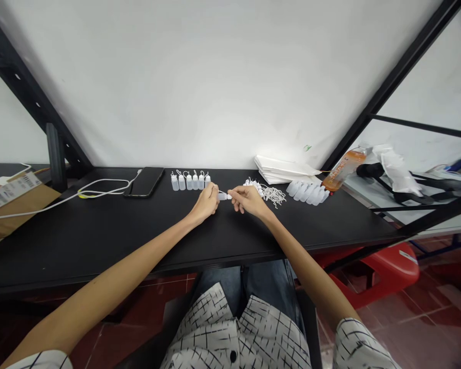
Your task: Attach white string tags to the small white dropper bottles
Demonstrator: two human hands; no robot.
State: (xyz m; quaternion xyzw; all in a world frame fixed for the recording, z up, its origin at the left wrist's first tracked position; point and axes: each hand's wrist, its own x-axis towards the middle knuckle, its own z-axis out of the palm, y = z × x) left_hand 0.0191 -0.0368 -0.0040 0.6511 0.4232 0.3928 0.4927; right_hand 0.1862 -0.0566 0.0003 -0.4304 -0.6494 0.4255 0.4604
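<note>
Lying sideways between my hands is a small translucent dropper bottle (223, 196). My left hand (208, 200) is closed round its body, and the fingertips of my right hand (246, 199) pinch its white cap end. To the left, a row of several similar bottles (189, 181) stands upright with white caps and string loops. Just right of my right hand lie a heap of white strings (274, 195) and a cluster of small white caps (254, 183), partly hidden by that hand. Several capless-looking translucent bottles (307, 192) lie in a row farther right.
A black phone (145, 182) with a white cable (103, 190) lies left on the black table (138, 230). White folded sheets (284, 170) rest against the wall. An orange drink bottle (344, 169) leans at the right frame. A cardboard parcel (13, 205) sits far left; a red stool (388, 271) stands below right.
</note>
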